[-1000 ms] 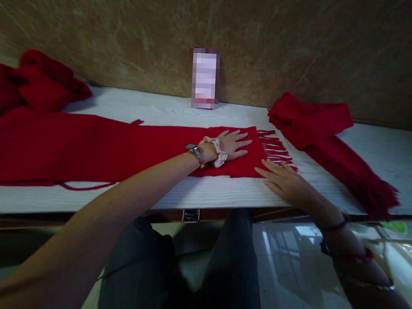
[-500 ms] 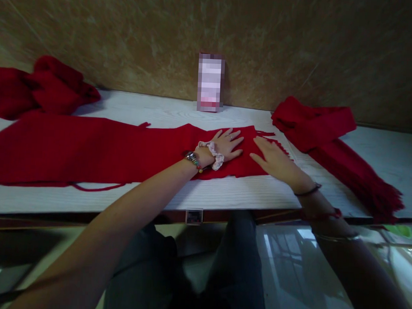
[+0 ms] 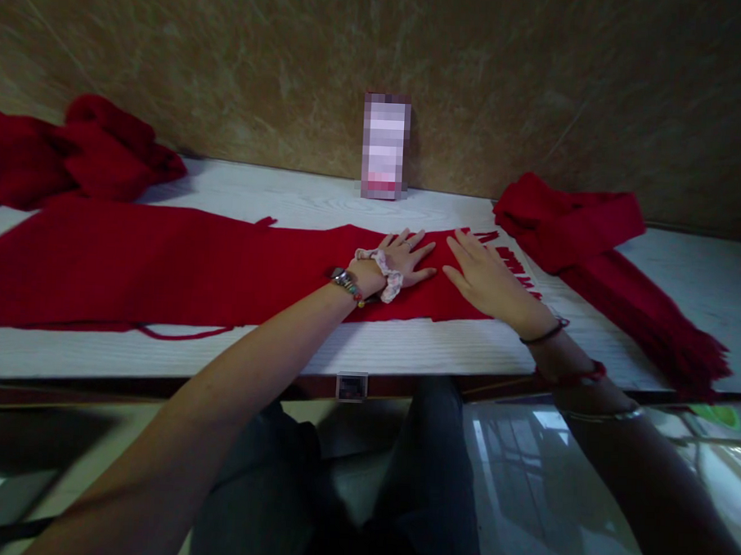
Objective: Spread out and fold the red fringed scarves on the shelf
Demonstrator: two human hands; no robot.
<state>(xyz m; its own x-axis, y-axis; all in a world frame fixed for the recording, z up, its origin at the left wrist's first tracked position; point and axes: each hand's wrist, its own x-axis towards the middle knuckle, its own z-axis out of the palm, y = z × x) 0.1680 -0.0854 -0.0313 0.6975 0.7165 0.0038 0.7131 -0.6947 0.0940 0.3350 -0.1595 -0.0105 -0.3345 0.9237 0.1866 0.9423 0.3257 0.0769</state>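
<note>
Two hands at red scarf (image 3: 162, 272): my left hand (image 3: 408, 260) spread palm-down on cloth; my right hand (image 3: 486, 276) open, fingers parted, near fringe (image 3: 513, 266), pressing or hovering, cannot tell. Best, I judge: left anchors, right strokes lightly outward, palms flat, edges kept from skewing. Scarf lies lengthwise along white tabletop (image 3: 318, 353), plain deep red, mostly flat, far edge slightly peaked near my left wrist, fringe partly hidden

Brown marbled wall (image 3: 269, 77) at the back, white wood-grain table (image 3: 416, 349) right up against it. Pixelated upright rectangle (image 3: 385, 146) by the wall, could be a phone. Glossy floor (image 3: 514, 488) below, bright green thing (image 3: 720, 416) far right.
</note>
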